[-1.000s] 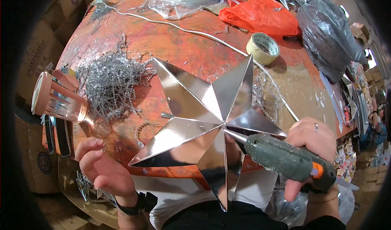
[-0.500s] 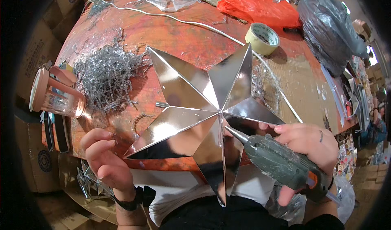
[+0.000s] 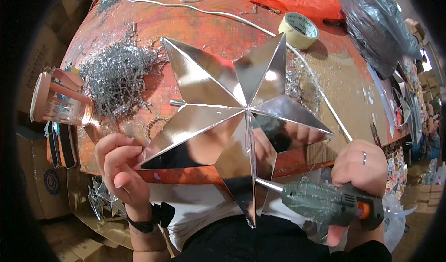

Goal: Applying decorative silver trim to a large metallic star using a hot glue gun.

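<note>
My right hand (image 3: 360,167) is gripping glue gun (image 3: 320,199), nozzle (image 3: 270,185) pointing at lower ridge of silver star (image 3: 239,122), which is sitting between my hands. My left hand (image 3: 121,171) is curling loosely, fingers parted, beside star's left point. Tinsel (image 3: 116,71) is lying beyond left hand.

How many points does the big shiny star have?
5, all on the silver star: the upper-left point, the upper-right point, the right point, the bottom point and the left point. All five tips show, so none look hidden.
</note>
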`<action>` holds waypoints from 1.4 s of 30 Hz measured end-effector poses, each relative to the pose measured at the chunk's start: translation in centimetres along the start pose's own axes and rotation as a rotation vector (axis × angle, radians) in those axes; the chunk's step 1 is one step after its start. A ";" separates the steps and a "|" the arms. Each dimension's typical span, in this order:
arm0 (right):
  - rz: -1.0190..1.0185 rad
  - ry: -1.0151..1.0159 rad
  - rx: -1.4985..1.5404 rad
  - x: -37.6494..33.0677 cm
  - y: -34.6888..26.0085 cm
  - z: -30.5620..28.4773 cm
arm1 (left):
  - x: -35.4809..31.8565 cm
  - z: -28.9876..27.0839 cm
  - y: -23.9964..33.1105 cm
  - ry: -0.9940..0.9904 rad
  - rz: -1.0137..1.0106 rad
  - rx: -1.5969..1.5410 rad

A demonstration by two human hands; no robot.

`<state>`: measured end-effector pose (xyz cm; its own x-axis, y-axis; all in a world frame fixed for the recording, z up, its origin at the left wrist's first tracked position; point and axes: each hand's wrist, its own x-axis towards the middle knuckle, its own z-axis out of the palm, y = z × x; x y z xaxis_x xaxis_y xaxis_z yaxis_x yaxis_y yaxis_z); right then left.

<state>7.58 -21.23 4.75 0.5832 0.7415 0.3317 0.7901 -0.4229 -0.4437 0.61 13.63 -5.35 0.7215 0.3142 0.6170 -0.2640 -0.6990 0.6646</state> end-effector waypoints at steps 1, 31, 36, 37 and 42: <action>0.005 -0.005 0.006 -0.3 0.2 -0.1 | 0.0 0.0 -0.1 -0.010 -0.003 -0.002; -0.084 -0.203 0.058 -2.6 -2.2 0.1 | -0.2 1.5 -0.5 0.034 0.242 -0.154; 0.058 0.008 0.030 -1.9 -3.8 -1.8 | 0.0 1.0 0.4 -0.083 0.524 -0.002; 0.000 -0.029 -0.030 -2.2 -2.8 -2.3 | -0.3 1.1 0.9 -0.106 0.528 -0.087; 0.012 0.187 -0.052 -0.4 -2.3 -1.0 | -2.1 1.0 3.7 -0.274 0.522 -0.228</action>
<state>5.73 -21.10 6.43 0.6141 0.6285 0.4774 0.7885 -0.4613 -0.4069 -1.23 9.71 -4.64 0.5904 -0.2280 0.7742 -0.7334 -0.5520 0.3968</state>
